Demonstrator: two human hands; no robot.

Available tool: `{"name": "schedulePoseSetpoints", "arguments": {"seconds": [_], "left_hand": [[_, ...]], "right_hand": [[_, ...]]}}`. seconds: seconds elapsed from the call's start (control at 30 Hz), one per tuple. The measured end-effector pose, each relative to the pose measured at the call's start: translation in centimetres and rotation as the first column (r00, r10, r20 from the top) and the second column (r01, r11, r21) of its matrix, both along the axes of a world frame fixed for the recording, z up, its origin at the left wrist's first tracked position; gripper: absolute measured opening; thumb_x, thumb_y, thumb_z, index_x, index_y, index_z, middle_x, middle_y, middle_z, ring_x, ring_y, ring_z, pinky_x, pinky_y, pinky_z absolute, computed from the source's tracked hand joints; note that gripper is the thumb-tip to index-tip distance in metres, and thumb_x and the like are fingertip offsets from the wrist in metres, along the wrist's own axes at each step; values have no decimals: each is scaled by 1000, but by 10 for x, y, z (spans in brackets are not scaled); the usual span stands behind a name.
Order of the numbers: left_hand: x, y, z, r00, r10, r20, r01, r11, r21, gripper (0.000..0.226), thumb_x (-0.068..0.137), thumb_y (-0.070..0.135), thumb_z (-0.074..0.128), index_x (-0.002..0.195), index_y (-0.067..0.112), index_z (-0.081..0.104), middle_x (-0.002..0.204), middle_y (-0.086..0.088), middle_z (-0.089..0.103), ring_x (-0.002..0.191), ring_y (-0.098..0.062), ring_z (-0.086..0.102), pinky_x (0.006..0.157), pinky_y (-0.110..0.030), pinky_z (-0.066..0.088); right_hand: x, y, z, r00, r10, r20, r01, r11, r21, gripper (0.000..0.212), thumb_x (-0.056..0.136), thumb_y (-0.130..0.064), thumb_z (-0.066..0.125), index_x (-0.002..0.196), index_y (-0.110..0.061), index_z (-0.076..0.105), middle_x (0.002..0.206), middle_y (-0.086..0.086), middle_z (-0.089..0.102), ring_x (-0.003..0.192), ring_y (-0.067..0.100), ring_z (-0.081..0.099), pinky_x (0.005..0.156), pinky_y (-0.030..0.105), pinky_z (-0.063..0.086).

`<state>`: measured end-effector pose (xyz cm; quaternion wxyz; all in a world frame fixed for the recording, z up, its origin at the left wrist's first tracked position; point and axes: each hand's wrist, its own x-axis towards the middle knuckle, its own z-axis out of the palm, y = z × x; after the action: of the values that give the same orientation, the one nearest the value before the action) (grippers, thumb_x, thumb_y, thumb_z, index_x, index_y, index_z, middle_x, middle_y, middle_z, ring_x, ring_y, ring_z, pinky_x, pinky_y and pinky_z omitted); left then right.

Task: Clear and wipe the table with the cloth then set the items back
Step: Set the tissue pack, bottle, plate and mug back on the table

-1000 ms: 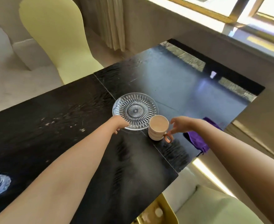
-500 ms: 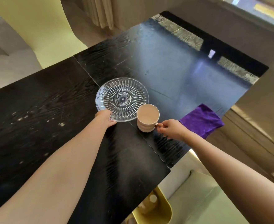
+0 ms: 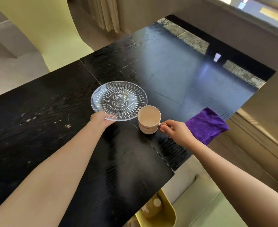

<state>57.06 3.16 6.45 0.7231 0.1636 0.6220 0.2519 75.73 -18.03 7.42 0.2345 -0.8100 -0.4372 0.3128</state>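
Glass plate (image 3: 119, 100) and beige cup (image 3: 148, 119) are both gripped on the black surface (image 3: 53, 112); purple cloth (image 3: 207, 125) is at the right edge.
Plate: clear pressed glass, radial starburst pattern, near rim held by the left hand (image 3: 102, 120), whose fingertips are hidden under the rim. Cup: ribbed lower wall, pale inside, upright just beside the plate; contact cannot be told. Handle is pinched by curled fingers (image 3: 164, 126) of the right hand (image 3: 176, 131). Cloth: crumpled, draped over the surface edge beyond the right hand.
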Motion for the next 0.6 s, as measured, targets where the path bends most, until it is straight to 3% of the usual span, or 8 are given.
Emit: {"name": "schedulePoseSetpoints", "arguments": {"seconds": [0.23,0.33,0.47,0.6], "left_hand": [[-57,2,78,993,112,26,-115,985,127,47,100,-3,14,147,-4,17,156,-18,23,145,-32,23,116,-44,19],[-95,4,111,989,149,16,-149,975,167,47,100,-5,19,147,-6,19,154,-20,27,143,-33,27,115,-43,23],[-156,2,149,978,210,-6,-204,953,223,45,97,-11,25,142,-8,30,146,-23,40,136,-34,41,111,-44,33],[-229,-7,179,964,264,35,-263,923,281,45,95,-13,31,139,-8,36,140,-24,46,130,-36,48,100,-46,43]], "right_hand": [[-27,27,23,993,116,-24,-114,990,84,20,94,-31,55,97,-16,69,73,-13,62,65,9,52,67,25,44],[-51,45,37,981,193,-23,-189,976,109,20,94,-30,56,96,-16,70,73,-14,62,64,5,54,69,25,46],[-94,69,53,954,300,-9,-295,943,154,20,94,-28,56,92,-14,70,67,-15,61,56,3,51,54,9,40],[-145,92,65,915,402,-25,-392,904,168,19,94,-26,56,93,-13,70,75,-4,67,63,14,59,59,16,46]]}}
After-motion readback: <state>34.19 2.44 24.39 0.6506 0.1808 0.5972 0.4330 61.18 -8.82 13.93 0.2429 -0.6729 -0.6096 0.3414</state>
